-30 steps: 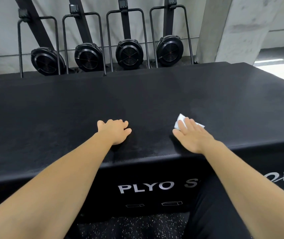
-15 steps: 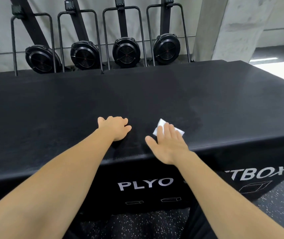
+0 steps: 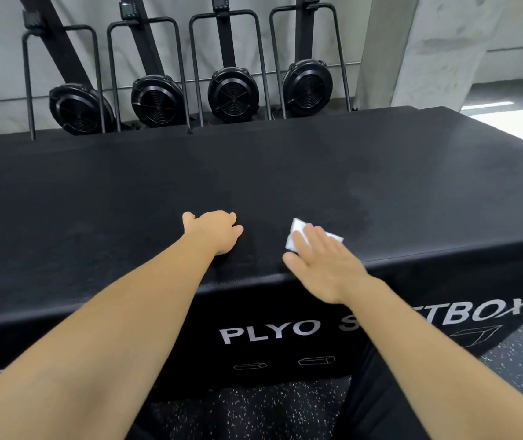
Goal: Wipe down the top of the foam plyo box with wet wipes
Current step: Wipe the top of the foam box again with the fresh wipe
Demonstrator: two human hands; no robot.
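Your right hand (image 3: 323, 265) presses the wet wipe (image 3: 295, 237) (by the plyo box (image 3: 380, 185) front edge), fingers straight; left hand (image 3: 212, 231) alongside, fingers curled, empty.

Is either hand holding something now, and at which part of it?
Nothing is gripped. The right hand presses flat fingers on the middle of the wet wipe; the left hand rests on the plyo box, empty.
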